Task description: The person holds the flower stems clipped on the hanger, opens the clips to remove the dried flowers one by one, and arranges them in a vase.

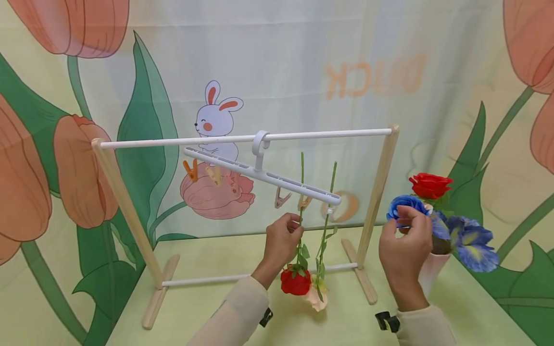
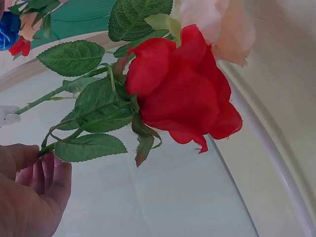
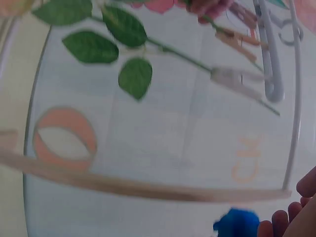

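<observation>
Nearest were two pale sleeves (image 1: 235, 310), with black fasteners (image 1: 387, 322) at the wrists. The left hand (image 1: 283, 236) was gripping, between its thumb and fingers, the green stem of a red rose (image 1: 296, 281). This rose hung head down, with its stem at a tan clip (image 1: 304, 204). Just beside it, a peach flower (image 1: 318, 295) hung in the same manner from a white clip (image 1: 330, 210).

The right hand (image 1: 407, 250) had its fingers loosely bent and seemingly held nothing; it was close to a blue rose (image 1: 409, 201), but whether it touched I cannot tell. The blue rose stood in a pale vase (image 1: 433, 271), together with another red rose (image 1: 430, 186) and a blue-and-yellow flower (image 1: 473, 242).

The counter (image 1: 203, 307) was of a plain pale yellow-green colour. On it stood a wooden rack (image 1: 378, 194) with white rods. From the upper rod hung a grey-white hanger (image 1: 298, 182), sloping down to the right, with more clips along its bar.

Behind was a printed cloth (image 1: 281, 72), showing big orange tulips, green leaves and a white rabbit (image 1: 216, 120). At its upper right, faint orange letters (image 1: 376, 76), in mirror reverse, appeared to read "DUCK".
</observation>
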`<state>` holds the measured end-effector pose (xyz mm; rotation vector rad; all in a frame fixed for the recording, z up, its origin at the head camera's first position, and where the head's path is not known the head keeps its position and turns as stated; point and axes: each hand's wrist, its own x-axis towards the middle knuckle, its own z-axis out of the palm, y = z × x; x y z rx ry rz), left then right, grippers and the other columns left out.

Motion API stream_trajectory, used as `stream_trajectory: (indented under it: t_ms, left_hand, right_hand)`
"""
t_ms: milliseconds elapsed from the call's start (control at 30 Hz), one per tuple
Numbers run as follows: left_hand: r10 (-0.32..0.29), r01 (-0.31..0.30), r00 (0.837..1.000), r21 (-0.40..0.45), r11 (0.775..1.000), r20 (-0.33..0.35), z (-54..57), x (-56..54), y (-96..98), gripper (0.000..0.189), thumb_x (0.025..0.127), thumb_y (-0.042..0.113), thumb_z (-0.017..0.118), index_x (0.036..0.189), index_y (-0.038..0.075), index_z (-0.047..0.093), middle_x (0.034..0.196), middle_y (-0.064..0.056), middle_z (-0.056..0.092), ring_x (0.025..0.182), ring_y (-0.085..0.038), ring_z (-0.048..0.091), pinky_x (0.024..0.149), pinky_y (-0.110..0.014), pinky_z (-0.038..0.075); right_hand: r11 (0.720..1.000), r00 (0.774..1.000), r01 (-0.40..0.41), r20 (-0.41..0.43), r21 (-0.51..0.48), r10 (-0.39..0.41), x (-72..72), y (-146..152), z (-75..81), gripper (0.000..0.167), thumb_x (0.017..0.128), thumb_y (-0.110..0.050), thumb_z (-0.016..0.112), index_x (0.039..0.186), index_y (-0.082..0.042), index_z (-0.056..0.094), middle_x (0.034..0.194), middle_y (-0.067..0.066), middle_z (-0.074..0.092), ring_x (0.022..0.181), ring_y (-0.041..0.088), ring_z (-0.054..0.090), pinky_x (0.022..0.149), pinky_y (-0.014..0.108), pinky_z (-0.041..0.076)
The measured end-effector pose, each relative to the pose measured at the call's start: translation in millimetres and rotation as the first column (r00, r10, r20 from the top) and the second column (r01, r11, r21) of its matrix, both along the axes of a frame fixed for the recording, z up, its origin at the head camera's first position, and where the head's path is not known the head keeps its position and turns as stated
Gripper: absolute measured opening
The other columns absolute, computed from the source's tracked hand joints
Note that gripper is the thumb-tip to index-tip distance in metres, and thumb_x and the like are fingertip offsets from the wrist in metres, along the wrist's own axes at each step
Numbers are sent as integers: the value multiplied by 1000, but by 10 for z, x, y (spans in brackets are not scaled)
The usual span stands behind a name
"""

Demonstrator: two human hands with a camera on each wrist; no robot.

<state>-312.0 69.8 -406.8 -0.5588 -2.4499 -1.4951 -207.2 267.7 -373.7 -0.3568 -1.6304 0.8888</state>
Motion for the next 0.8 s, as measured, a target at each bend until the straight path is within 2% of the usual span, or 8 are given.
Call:
stream_trajectory:
  t_ms: [133,233,333,433,500,600,700,800]
  left_hand:
    - [6,-6,1000,5,1000,-17,7,-2,8,16,95,13,71,110,9,72,91,-6,76,81,-17,70,74,-29,60]
    - [10,-9,1000,10,1000,-26,17,2,18,16,94,12,72,109,8,72,89,-6,76,79,-17,70,74,-30,60]
    - [11,-11,1000,7,1000,-17,30,13,34,16,94,13,72,109,9,72,89,-6,76,79,-17,69,73,-29,60]
    - [14,-14,1000,2,1000,-11,38,20,53,15,94,13,72,108,9,71,90,-6,76,79,-16,69,70,-27,59]
    - [16,-16,1000,1,1000,-1,37,23,66,16,94,14,72,109,9,71,90,-6,76,78,-16,69,69,-26,59]
    - [26,-27,1000,8,1000,10,36,18,71,16,94,16,72,109,10,72,90,-6,76,78,-16,69,68,-26,59]
    - [44,-44,999,4,999,3,30,10,75,15,94,18,71,108,11,74,90,-6,77,79,-17,70,71,-28,60]
    - [53,-54,998,-2,999,-13,24,7,76,15,93,15,70,107,11,75,89,-6,77,81,-18,71,76,-32,61]
  right_hand:
    - [997,997,-73,39,22,73,-75,-249,-96,24,87,3,60,110,5,66,102,20,65,85,15,59,73,15,43]
    - [988,984,-152,93,23,149,-140,-452,-140,24,87,-1,65,111,3,67,103,18,67,86,27,64,73,20,48]
    - [973,961,-232,152,-3,230,-221,-635,-152,26,88,-6,71,113,0,66,105,17,68,87,31,67,77,32,55]
    - [951,928,-305,206,-60,310,-328,-784,-148,31,90,-11,73,119,-1,65,110,16,68,92,33,69,83,46,59]
    - [936,906,-336,235,-108,352,-407,-862,-141,35,91,-15,73,122,-2,64,114,16,68,96,33,69,87,48,60]
    - [920,887,-353,254,-167,386,-542,-962,-123,40,92,-20,71,127,-3,62,120,14,69,103,32,70,92,48,59]
    - [912,888,-348,234,-218,395,-651,-1039,-101,43,91,-23,71,129,-4,62,122,14,70,105,33,71,93,49,58]
    - [906,903,-338,184,-256,389,-738,-1099,-87,42,90,-22,72,127,-3,63,121,15,71,103,34,73,93,50,58]
